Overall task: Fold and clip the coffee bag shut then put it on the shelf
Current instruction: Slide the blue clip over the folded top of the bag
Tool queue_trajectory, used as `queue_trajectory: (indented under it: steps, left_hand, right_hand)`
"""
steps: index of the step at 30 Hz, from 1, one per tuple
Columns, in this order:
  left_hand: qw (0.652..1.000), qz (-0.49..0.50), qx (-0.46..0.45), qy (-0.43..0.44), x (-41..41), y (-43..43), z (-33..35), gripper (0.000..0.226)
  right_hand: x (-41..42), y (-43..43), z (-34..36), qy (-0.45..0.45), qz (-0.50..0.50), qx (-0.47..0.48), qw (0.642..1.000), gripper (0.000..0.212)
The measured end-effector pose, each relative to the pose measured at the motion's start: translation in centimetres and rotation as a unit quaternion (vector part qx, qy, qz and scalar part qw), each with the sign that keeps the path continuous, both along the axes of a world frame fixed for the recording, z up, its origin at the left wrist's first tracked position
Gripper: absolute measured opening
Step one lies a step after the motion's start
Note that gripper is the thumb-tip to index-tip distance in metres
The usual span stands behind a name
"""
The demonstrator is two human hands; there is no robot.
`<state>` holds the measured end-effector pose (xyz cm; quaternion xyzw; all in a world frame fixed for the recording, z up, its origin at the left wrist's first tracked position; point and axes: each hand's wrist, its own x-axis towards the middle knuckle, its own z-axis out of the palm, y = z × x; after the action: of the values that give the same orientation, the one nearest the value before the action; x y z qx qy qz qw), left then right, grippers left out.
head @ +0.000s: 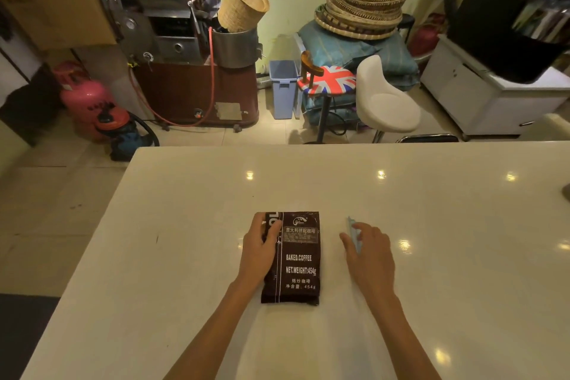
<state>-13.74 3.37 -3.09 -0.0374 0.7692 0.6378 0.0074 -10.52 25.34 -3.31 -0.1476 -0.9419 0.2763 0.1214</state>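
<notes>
A dark brown coffee bag [300,259] with white print lies flat on the white table [185,225], its top end pointing away from me. My left hand [258,251] rests on the bag's left side, fingers curled over its upper left part. A pale blue clip [354,236] lies on the table to the right of the bag. My right hand [370,251] lies over the clip with fingers spread, touching it; most of the clip is hidden beneath the hand. No shelf shows in this view.
Beyond the table's far edge stand a white stool [385,102], a flag-patterned stool [330,80], a blue bin [283,86], a coffee roaster [172,25], stacked baskets [361,9] and a pink gas cylinder [83,99]. A white cabinet [481,95] stands at right.
</notes>
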Motion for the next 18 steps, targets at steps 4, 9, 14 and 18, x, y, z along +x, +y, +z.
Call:
queue_trajectory:
  steps: [4,9,14,18]
  left_hand:
    - [1.000,-0.013,-0.008,0.015,-0.3,-0.3,0.4,0.021]
    - [0.992,-0.062,-0.089,0.069,-0.3,-0.3,0.7,0.021]
    - [0.991,-0.097,-0.066,0.059,0.1,-0.1,1.3,0.027]
    - [0.987,-0.117,-0.087,0.073,0.1,0.3,2.2,0.032]
  right_hand:
    - [1.8,1.3,-1.9,-0.097,0.001,0.038,0.995,0.049]
    - [2.5,1.7,0.4,-0.024,0.001,-0.214,0.977,0.023]
    - [2.5,-0.3,2.7,0.000,0.139,-0.230,0.963,0.017]
    - [2.1,-1.0,3.0,0.019,0.256,-0.083,0.963,0.038]
